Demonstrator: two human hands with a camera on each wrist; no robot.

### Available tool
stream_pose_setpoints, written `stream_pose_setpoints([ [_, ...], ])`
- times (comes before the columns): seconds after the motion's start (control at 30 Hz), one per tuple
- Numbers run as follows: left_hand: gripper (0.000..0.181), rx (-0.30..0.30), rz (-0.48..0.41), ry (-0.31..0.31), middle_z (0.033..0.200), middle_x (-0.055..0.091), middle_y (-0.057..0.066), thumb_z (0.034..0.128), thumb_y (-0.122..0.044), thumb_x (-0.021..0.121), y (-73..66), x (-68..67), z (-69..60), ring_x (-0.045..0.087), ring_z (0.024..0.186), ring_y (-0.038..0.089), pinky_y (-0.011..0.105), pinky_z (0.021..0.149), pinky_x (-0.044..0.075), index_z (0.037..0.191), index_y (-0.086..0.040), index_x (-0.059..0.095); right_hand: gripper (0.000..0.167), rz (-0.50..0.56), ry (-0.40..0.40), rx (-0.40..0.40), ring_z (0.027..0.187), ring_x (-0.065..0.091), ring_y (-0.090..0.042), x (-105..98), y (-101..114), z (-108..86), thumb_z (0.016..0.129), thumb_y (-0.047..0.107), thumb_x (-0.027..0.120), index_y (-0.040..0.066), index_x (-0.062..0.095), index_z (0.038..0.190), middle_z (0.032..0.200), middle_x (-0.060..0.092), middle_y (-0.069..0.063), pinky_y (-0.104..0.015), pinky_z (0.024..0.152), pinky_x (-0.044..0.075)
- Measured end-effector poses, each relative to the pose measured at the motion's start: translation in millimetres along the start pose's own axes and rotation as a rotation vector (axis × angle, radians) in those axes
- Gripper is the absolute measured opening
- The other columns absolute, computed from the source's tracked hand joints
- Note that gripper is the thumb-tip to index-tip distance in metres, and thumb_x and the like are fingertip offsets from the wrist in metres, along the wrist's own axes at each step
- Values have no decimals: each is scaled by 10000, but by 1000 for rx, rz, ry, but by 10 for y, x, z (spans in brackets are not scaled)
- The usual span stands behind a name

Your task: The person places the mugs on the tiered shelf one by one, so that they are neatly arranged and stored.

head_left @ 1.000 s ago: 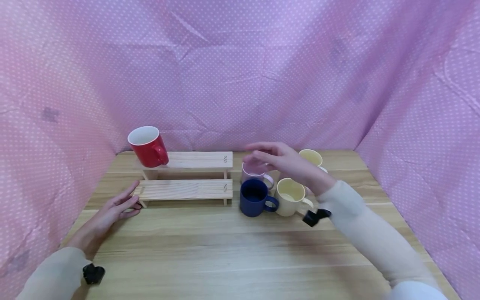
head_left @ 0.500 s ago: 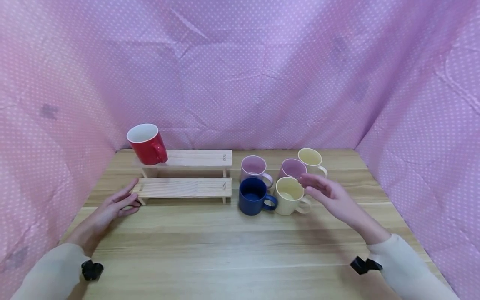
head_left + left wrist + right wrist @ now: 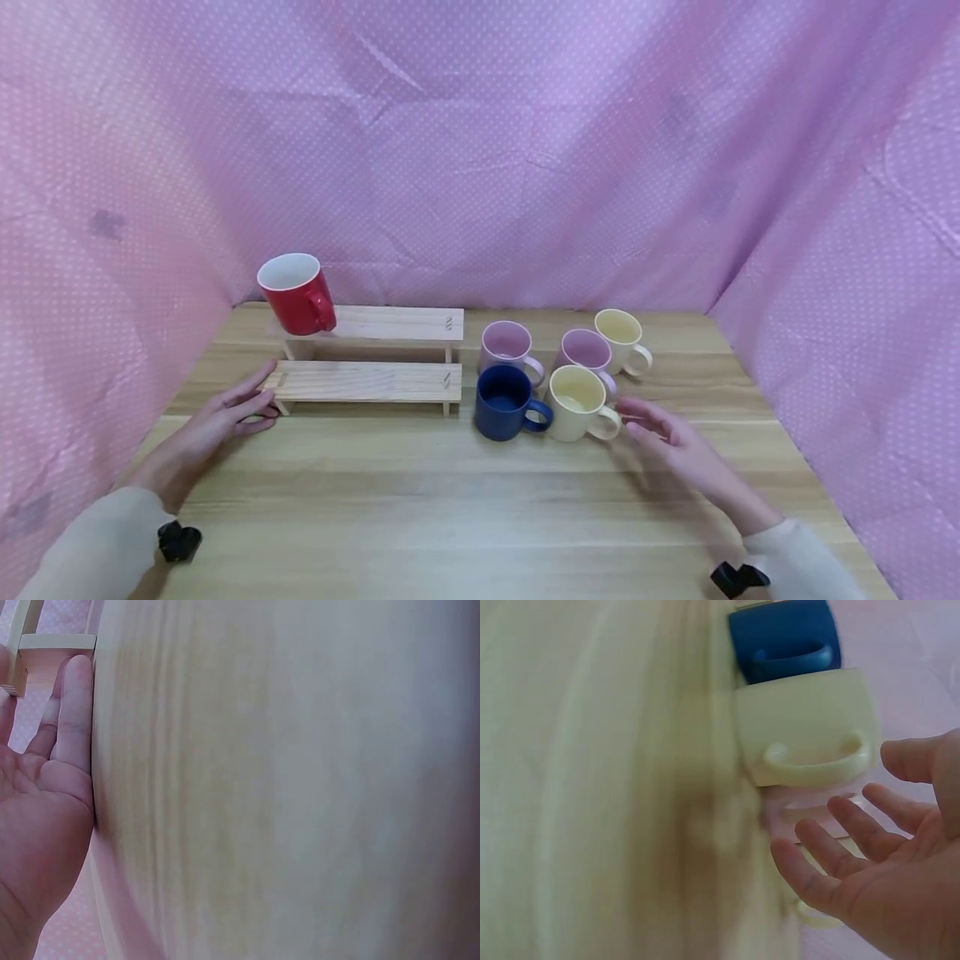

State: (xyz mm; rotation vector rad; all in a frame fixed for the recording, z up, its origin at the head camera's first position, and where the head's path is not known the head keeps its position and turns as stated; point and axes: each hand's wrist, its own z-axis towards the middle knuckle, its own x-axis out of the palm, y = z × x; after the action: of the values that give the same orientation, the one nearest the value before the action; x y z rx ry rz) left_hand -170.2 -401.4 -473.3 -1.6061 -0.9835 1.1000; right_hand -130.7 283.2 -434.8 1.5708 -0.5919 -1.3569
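My left hand (image 3: 225,417) rests at the left end of the low wooden stand (image 3: 367,381), its fingers fairly straight; in the left wrist view the fingers (image 3: 75,712) lie beside a stand leg (image 3: 56,642). My right hand (image 3: 682,446) is just right of the handle of the front pale yellow mug (image 3: 576,408). Its fingers are spread and slightly bent, holding nothing. In the right wrist view, the yellow mug (image 3: 806,724) stands between the hand and the blue mug (image 3: 787,637). A pink mug (image 3: 587,350) and another yellow mug (image 3: 619,329) stand behind.
A red mug (image 3: 298,304) sits on the left end of the taller rear wooden stand (image 3: 397,323). Another pink mug (image 3: 506,343) is behind the blue mug (image 3: 501,404). Pink dotted cloth (image 3: 480,167) hangs around the wooden table (image 3: 420,508).
My right hand has come from above the pink mug on the left, moving right and then down toward the front yellow mug's handle. My left hand stays at the stand.
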Motion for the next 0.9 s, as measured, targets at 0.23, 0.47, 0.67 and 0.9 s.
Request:
stream_pose_setpoints([
  [0.23,646,5,2,-11,1384,358,71,1096,-294,473,22,-99,-133,590,1062,65,242,942,563,1638,-287,120,468,160,109,93,1193,596,-192,243,-127,108,1075,175,529,-104,439,1440,1397,531,-296,-338,950,579],
  [0.47,645,8,14,2,1330,412,92,1096,-295,473,-5,-97,-48,602,1068,75,254,948,562,1637,-289,124,511,218,120,163,1192,591,-282,274,-72,174,1102,255,465,-125,424,1441,1454,472,-309,-364,931,587],
  [0.67,648,13,20,5,1320,414,73,1094,-304,474,-40,-52,9,604,1055,65,251,939,566,1638,-282,123,542,310,108,267,1048,623,-270,271,-22,234,1110,340,422,-133,468,1370,1350,526,-243,-354,878,583],
  [0.9,629,57,-4,25,1268,472,5,1102,-238,460,-9,-11,9,613,1046,65,266,940,568,1639,-248,134,454,368,81,285,1112,601,-185,266,-29,203,1103,349,442,-52,570,1272,1234,592,-76,-359,912,577],
])
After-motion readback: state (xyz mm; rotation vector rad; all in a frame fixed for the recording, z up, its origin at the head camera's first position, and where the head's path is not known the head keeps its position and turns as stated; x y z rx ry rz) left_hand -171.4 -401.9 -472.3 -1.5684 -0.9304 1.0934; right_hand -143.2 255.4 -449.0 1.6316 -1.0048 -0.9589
